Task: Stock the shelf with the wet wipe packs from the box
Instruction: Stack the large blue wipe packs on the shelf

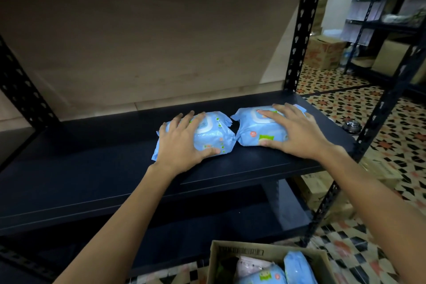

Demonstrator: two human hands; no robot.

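Two light blue wet wipe packs lie side by side on the dark shelf board (pixel 96 168), toward its right end. My left hand (pixel 182 143) lies over the left pack (pixel 214 134), fingers across its top and thumb curled round its near edge. My right hand (pixel 297 131) covers the right pack (pixel 255 129) the same way, thumb at the front edge. Below, at the bottom edge of the view, an open cardboard box (pixel 221 258) holds more blue packs (pixel 297 267).
Black perforated uprights (pixel 302 30) frame the shelf; a lower shelf board (pixel 207 226) sits beneath. A plain wall panel closes the back. To the right are patterned floor tiles (pixel 350 104), cardboard boxes (pixel 322 53) and another dark rack (pixel 378 18).
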